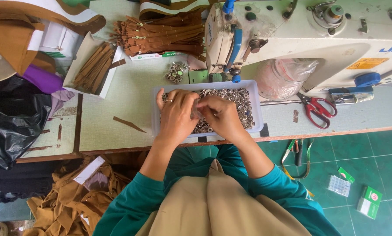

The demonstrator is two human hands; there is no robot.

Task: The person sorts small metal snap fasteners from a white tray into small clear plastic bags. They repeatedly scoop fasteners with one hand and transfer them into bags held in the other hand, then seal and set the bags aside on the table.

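Observation:
Both my hands work together over a shallow white tray [258,114] full of several small round metal fasteners [241,101]. My left hand [177,114], with a ring on one finger, has its fingertips pinched against something tiny and pale at the middle. My right hand [221,116] meets it from the other side, its fingers closed on the same small piece. What exactly sits between the fingertips is too small to tell. The tray lies at the near edge of the pale green sewing table [113,140].
A white sewing machine [309,35] stands right behind the tray. Red-handled scissors [317,110] lie to the right. A pile of brown zippers [163,35], a box of brown strips [93,65], a small heap of fasteners [177,72] and brown cloth [69,201] lie left.

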